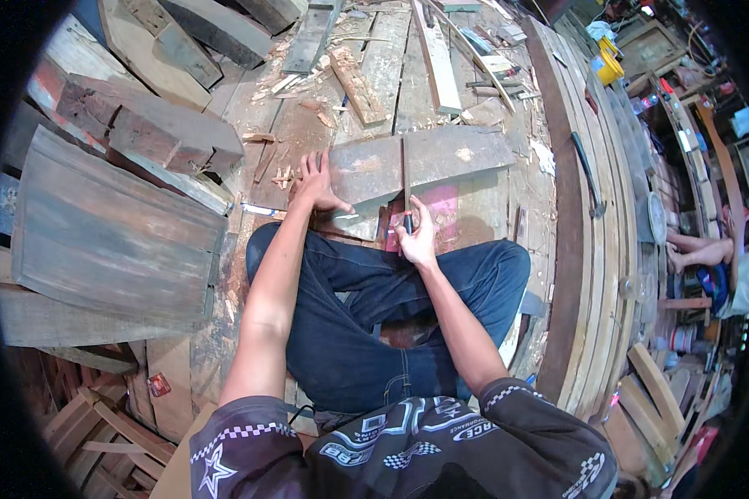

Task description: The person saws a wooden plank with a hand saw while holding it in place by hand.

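A weathered grey wooden board (466,148), its near edge curved, lies crosswise in front of my crossed legs. My left hand (314,183) rests at the board's left end, fingers spread and thumb stretched out along the near edge. My right hand (419,237) is closed around the dark handle of a long, narrow file-like tool (405,162). The tool's thin dark blade lies across the board from near edge to far edge. Its exact kind is hard to make out. Under the board's near side shows a pink sheet (445,208).
Wood chips and offcuts, among them a rough block (358,86), litter the plank floor. Stacked beams (154,125) and a wide curved panel (116,233) stand at left. On the long planks at right lies a hammer-like tool (587,175). Another person's legs (699,249) show far right.
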Demonstrator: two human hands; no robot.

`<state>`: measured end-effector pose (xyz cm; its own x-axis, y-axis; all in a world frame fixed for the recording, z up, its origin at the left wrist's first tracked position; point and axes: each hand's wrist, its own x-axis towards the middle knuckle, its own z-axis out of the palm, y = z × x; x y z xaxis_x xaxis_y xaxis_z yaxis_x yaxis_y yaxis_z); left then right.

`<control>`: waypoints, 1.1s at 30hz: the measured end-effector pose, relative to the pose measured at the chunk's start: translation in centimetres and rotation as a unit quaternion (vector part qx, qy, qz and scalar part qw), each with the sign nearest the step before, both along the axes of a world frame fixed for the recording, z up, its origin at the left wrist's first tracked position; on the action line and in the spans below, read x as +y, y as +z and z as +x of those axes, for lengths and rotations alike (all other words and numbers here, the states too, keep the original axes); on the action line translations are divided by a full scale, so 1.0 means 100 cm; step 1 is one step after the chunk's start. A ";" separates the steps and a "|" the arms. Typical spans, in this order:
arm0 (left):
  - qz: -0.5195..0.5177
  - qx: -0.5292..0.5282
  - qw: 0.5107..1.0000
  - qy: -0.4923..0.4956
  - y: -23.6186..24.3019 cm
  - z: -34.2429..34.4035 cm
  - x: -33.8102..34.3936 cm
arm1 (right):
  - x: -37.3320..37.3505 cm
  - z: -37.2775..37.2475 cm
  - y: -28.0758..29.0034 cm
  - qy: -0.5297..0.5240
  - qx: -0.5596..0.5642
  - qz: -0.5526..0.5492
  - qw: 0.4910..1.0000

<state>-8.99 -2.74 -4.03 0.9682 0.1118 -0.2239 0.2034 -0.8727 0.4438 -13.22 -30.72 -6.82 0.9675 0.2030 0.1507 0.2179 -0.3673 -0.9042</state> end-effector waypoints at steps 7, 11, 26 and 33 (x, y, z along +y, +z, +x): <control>0.015 -0.002 1.000 -0.007 0.003 -0.005 0.002 | 0.011 -0.005 0.019 -0.019 0.156 0.216 0.964; 0.008 0.012 1.000 0.003 0.004 -0.003 0.001 | 0.011 -0.003 0.015 -0.062 0.203 0.243 0.946; 0.008 0.010 1.000 -0.005 0.011 -0.003 -0.002 | -0.005 0.001 0.039 0.064 0.581 0.268 0.766; 0.001 0.005 1.000 -0.001 0.009 -0.007 0.005 | 0.010 -0.007 0.062 -0.049 0.556 0.195 0.807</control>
